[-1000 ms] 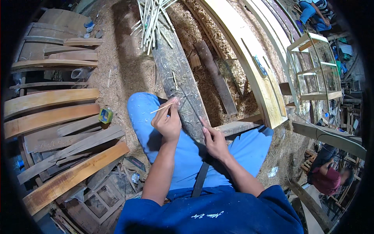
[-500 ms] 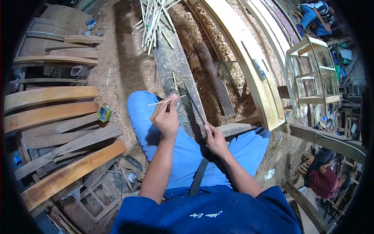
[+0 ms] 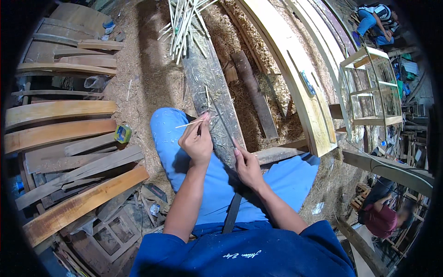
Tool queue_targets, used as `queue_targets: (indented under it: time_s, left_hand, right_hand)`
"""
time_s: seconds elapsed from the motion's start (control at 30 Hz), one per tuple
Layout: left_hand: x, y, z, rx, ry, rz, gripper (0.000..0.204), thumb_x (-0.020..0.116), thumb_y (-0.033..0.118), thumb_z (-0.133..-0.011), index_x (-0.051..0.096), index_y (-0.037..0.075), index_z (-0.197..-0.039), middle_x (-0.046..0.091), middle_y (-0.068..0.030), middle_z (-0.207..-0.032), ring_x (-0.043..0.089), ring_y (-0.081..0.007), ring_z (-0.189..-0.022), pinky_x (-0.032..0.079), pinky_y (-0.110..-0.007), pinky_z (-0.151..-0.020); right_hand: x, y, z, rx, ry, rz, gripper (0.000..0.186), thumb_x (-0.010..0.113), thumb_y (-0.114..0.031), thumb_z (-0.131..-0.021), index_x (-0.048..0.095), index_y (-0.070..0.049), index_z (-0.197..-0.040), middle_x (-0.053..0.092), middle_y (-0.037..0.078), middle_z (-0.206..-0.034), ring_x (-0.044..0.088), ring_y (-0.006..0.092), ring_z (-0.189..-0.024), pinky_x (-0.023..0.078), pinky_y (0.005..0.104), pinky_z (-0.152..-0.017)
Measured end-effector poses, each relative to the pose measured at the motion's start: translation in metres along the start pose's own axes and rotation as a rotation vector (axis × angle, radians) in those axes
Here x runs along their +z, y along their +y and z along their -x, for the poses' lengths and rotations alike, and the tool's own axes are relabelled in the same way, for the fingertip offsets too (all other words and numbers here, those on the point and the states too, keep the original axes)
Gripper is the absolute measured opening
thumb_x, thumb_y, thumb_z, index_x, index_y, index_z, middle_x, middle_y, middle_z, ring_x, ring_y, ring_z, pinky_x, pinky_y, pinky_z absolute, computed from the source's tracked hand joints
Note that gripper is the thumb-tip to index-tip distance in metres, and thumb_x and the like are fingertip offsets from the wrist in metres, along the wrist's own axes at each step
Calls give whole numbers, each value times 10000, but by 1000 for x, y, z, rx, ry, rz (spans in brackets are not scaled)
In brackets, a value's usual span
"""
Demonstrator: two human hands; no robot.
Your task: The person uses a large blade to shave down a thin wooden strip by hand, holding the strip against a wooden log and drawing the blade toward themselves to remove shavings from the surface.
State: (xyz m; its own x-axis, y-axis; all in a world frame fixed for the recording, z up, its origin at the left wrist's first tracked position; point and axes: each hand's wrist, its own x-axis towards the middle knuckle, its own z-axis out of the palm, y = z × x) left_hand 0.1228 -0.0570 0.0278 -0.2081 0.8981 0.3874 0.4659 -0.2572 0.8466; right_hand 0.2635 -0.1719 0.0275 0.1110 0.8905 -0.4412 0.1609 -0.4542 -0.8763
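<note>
My left hand (image 3: 197, 143) pinches a thin pale bamboo stick (image 3: 187, 124) between thumb and fingertips, above a worn dark plank (image 3: 198, 78). The stick lies crosswise, its left end sticking out past the fingers. My right hand (image 3: 249, 170) is wrapped round a knife with a long, narrow dark blade (image 3: 224, 123). That blade points up and left, close to the stick's right end; whether they touch I cannot tell. Below the right hand runs a dark strip (image 3: 233, 211), and its link to the knife is unclear. Fine shavings lie on the plank.
A pile of pale sticks (image 3: 184, 30) covers the plank's far end. Long timber beams (image 3: 286, 60) run on the right, one bearing a blue-handled tool (image 3: 307, 83). A slatted cage (image 3: 371, 87) stands beyond. Boards (image 3: 60, 111) are stacked left. Two people sit at right.
My right hand has drawn the knife slightly toward me and to the left. My left hand and its stick have stayed nearly in place.
</note>
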Motion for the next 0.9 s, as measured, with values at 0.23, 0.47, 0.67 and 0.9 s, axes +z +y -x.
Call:
queue_targets:
  time_s: [0.23,0.47,0.67,0.9]
  left_hand:
    - [-1,-5,6,-35,23,71,122,749,-74,-907,803,-53,-1014,813,-154,-992,798,-240,-897,631,-334,-811]
    - [4,-4,5,20,-16,52,124,738,-80,-916,803,-55,-1019,812,-157,-986,796,-237,-875,635,-333,-803]
    - [2,2,2,-9,-6,46,124,738,-91,-908,798,-64,-1012,811,-163,-980,795,-238,-890,632,-338,-811]
    - [3,2,6,-78,25,96,110,757,-78,-899,800,-61,-999,811,-162,-984,796,-255,-891,624,-347,-831]
  right_hand:
    - [4,9,3,-114,4,41,435,514,-291,-1141,573,-80,-1516,482,2,-652,448,80,-617,410,327,-564]
    - [0,4,-9,-37,51,21,394,524,-242,-1118,605,-92,-1474,728,303,-1153,768,256,-1033,551,361,-887]
    - [-9,-2,-14,142,-25,82,393,528,-206,-1109,610,-113,-1483,708,314,-1162,757,388,-1048,553,407,-917]
    - [-1,22,-15,-109,117,98,415,517,-236,-1126,582,-137,-1524,494,96,-654,461,129,-609,456,362,-607]
